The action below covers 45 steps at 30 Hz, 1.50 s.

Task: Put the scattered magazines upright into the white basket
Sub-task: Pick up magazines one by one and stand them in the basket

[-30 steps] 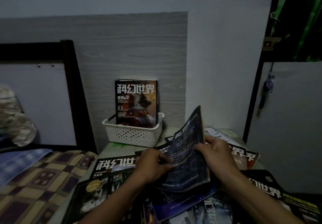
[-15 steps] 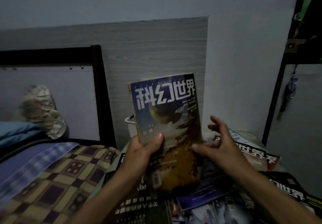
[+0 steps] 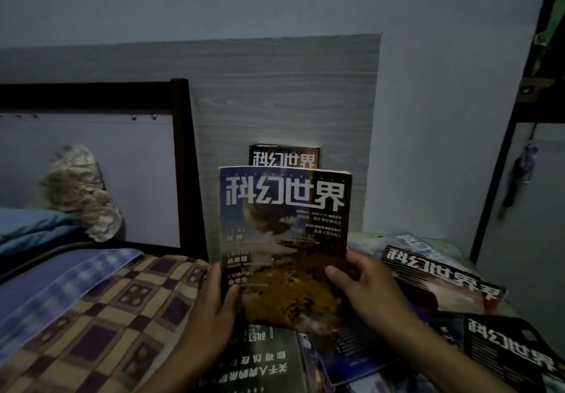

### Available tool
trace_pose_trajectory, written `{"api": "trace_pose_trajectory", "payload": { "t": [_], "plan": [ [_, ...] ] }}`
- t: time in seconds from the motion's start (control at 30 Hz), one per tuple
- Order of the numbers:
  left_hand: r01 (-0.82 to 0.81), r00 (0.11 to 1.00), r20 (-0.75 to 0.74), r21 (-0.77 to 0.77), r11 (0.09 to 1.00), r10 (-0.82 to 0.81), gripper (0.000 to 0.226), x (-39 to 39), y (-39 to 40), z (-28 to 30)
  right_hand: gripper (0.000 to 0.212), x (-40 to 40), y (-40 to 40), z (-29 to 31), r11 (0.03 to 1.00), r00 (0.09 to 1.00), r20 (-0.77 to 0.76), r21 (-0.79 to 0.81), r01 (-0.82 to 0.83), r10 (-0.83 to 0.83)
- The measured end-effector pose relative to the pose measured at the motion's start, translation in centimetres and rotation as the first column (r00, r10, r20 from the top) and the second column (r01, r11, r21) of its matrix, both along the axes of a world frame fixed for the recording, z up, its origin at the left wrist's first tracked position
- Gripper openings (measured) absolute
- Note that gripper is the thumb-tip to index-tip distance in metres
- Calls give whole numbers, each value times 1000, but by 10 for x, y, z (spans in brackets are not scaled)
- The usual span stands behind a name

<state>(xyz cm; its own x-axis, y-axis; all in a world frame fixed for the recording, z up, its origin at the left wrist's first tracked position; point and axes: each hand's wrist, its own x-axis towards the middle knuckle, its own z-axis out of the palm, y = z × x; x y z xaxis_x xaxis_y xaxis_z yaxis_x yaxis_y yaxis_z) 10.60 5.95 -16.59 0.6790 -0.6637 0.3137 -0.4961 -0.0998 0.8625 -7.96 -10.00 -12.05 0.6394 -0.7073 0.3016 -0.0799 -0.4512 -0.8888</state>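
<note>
Magazine (image 3: 284,239) held upright, left hand (image 3: 214,307) and right hand (image 3: 363,288) clasping its lower edges; lowering beyond them, into the hidden basket, likely follows.

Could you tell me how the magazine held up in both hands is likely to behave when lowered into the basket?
The magazine stands flat between the left hand and right hand, so probably fairly stiff. It looks thin, likely light. Its cover seems glossy, so it may slip.

Both forearms are bare to the frame edge, the left hand (image 3: 214,310) and right hand (image 3: 371,293) ungloved.
</note>
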Motion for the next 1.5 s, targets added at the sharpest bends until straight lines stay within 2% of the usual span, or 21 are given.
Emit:
{"api": "trace_pose_trajectory", "payload": {
  "t": [0.07, 0.13, 0.23, 0.3, 0.4, 0.5, 0.6, 0.73, 0.8, 0.87, 0.93, 1.07, 1.17, 1.23, 1.33, 1.4, 1.5],
  "plan": [
    [-51, 999, -4, -4, 999, 51, 46, 4, -2, -4, 12, 1, -5, 2, 998, 999, -48, -56, 13, -16],
    [-74, 996, 38, -87, 993, 78, 31, 10, -7, 4, 13, 5, -9, 5, 1000, 999, -49, -21, 4, -5],
    [-83, 991, 81, -215, 973, 103, 33, 25, -19, 30, 17, 19, -21, 22, 997, 996, 64, 43, 59, -62],
    [-68, 991, 85, -315, 947, 100, 36, 40, -34, 51, 11, 35, -36, 44, 993, 981, 161, 56, 104, -112],
    [-64, 989, 98, -404, 913, 113, 42, 66, -65, 84, 7, 64, -64, 80, 985, 957, 244, -24, 169, -158],
    [-96, 992, 32, -435, 895, 122, 34, 93, -107, 103, 2, 100, -97, 101, 970, 946, 252, -71, 231, -206],
    [-176, 984, -35, -384, 907, 176, 31, 123, -146, 101, 9, 134, -131, 95, 956, 950, 185, -104, 275, -253],
    [-229, 973, -15, -220, 948, 232, 15, 162, -186, 77, 9, 167, -168, 52, 948, 948, 96, -71, 311, -304],
    [-257, 960, 76, -129, 958, 268, 11, 172, -197, 59, 10, 173, -179, 22, 911, 922, 28, -142, 387, -387],
    [-251, 935, 263, 11, 968, 240, 4, 177, -202, 41, 14, 177, -185, 0, 850, 879, -31, -272, 450, -476],
    [-268, 905, 366, 90, 959, 218, 7, 181, -203, 31, 13, 179, -189, -8, 812, 862, -48, -366, 455, -505],
    [-328, 889, 371, 110, 938, 268, 9, 186, -209, 30, 21, 183, -192, -4, 795, 839, -89, -386, 468, -537],
    [-382, 867, 367, 58, 922, 337, 10, 182, -212, 29, 32, 185, -190, -3, 772, 806, -83, -360, 525, -586],
    [-411, 845, 380, 13, 912, 376, 13, 181, -212, 27, 30, 187, -186, -6, 742, 793, -64, -406, 534, -606],
    [-353, 876, 357, 15, 936, 325, 12, 181, -210, 21, 22, 181, -180, -5, 802, 844, -114, -399, 445, -525],
    [-214, 937, 292, 49, 976, 191, 9, 174, -206, 22, 20, 168, -177, 2, 904, 917, -127, -260, 338, -379],
    [-43, 995, 85, -98, 994, 51, 12, 141, -193, 27, 12, 138, -162, 13, 994, 990, -85, -38, 107, -110]
  ]
}}
